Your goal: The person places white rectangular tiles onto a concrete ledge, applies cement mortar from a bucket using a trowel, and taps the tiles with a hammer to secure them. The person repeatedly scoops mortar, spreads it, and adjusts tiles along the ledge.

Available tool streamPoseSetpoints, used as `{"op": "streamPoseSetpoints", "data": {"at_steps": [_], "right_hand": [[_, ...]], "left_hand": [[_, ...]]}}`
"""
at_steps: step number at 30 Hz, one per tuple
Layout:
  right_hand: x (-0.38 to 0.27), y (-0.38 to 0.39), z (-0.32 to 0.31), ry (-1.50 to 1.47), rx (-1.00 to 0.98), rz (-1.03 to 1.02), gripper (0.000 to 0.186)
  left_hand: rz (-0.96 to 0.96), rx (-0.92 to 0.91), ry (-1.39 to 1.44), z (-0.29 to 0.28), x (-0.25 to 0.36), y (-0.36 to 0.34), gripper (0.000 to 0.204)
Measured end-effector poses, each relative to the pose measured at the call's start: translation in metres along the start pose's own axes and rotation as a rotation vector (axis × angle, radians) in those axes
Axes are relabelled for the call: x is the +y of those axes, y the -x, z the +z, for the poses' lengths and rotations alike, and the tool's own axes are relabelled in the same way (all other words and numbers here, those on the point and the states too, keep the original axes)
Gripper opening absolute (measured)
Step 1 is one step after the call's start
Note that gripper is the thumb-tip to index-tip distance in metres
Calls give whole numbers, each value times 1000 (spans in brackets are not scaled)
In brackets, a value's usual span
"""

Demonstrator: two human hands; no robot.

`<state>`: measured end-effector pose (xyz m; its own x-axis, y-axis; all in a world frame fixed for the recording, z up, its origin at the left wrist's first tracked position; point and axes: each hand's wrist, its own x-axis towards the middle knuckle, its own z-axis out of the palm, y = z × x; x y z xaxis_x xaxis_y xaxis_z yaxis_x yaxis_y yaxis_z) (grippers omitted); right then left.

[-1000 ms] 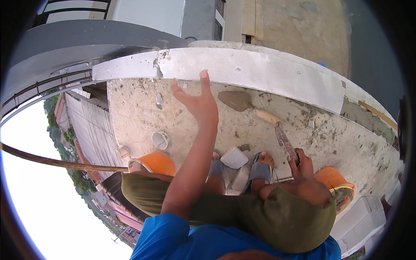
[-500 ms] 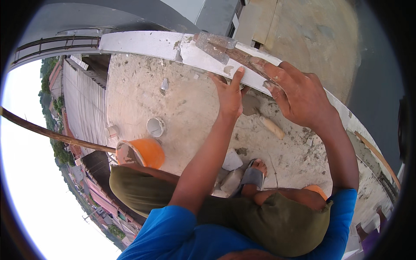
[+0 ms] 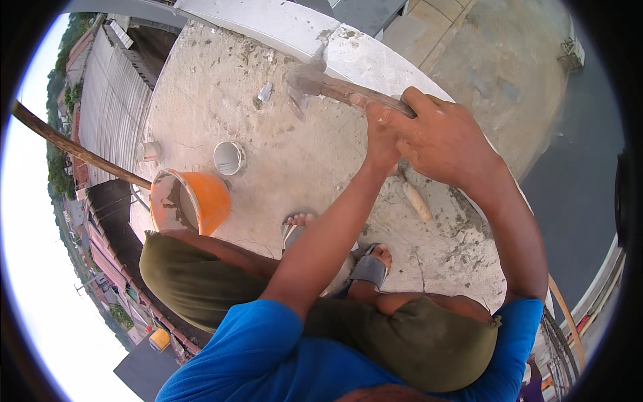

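My right hand [image 3: 439, 137] is closed round the wooden handle of a plaster-crusted tool [image 3: 351, 90]. Its greyish head is blurred at the inner edge of the white ledge [image 3: 372, 57]. My left hand [image 3: 382, 144] is just under and behind the right one; its fingers are mostly hidden, so I cannot tell what they grip. Below them the wooden handle of a trowel [image 3: 418, 204] lies on the concrete slab [image 3: 295, 181], its blade hidden by my hands. A small pale chip [image 3: 265, 92] lies left of the tool.
An orange bucket [image 3: 211, 204] with grey residue stands at left, beside a small white pail [image 3: 229, 159] and a cup [image 3: 149, 151]. A wooden pole [image 3: 80, 147] crosses at left. Corrugated roofs [image 3: 117, 100] lie beyond the slab. A wooden batten [image 3: 569, 315] is at right.
My right hand has come up from beside my knee to the ledge with the tool. My left hand has moved right, under it. The view has shifted, with more of the left roofs showing.
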<state>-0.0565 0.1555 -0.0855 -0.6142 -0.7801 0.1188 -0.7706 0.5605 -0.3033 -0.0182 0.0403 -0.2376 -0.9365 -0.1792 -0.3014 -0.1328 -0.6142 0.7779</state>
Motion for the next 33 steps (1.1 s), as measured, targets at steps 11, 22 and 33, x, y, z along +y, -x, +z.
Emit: {"op": "streamPoseSetpoints", "data": {"at_steps": [11,22,33], "right_hand": [[-65,-110,96,514,-575,-220,20],[-87,-132,114,609,-592,-107,26],[-67,-46,27,178,-161,146,48]], "left_hand": [[-130,146,-501,-17,-36,-17,132],[-185,266,-743,1,14,-1,124],[-138,113,-356,-8,16,-1,123]]}}
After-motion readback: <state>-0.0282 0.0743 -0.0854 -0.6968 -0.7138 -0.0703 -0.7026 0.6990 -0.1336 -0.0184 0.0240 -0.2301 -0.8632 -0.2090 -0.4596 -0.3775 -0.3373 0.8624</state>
